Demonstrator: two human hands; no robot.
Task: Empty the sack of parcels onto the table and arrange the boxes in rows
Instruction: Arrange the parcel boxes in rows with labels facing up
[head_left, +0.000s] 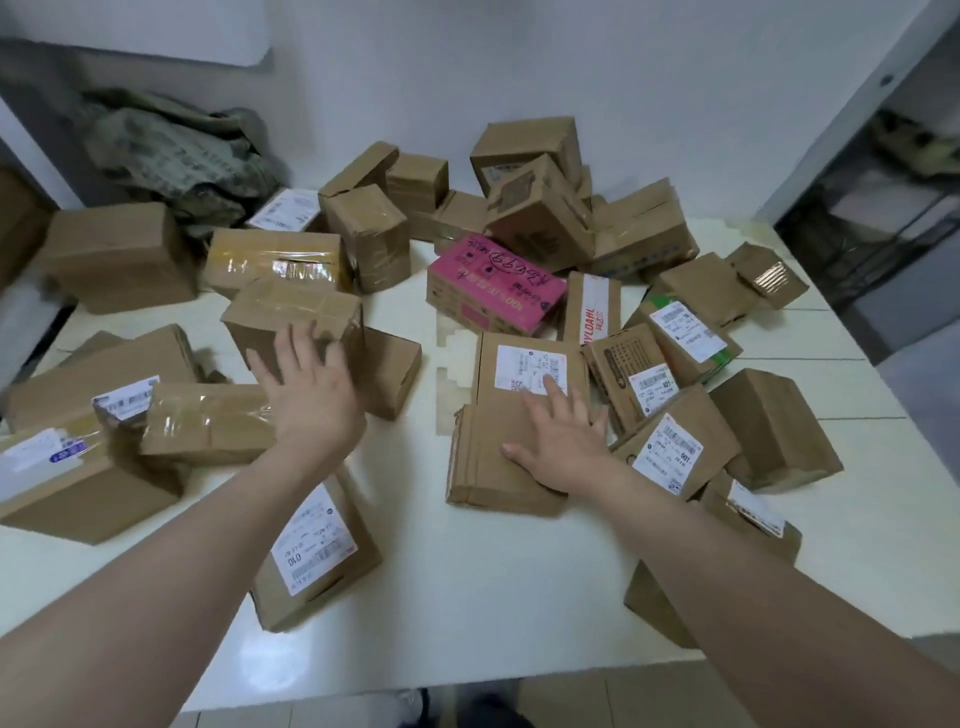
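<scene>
Pink-topped rectangular cardboard box (496, 283) sits mid white table (467, 597). Piled brown cardboard boxes (540, 218) directly behind it and to its right. Flat brown labelled carton (519, 358) just in front. Crumpled green woven sack (176, 156) far behind-left.

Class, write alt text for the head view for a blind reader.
A left hand and right hand, fingers spread, touch brown cardboard boxes scattered over a white table; a pink-topped box lies mid-table, a crumpled green sack behind.
</scene>
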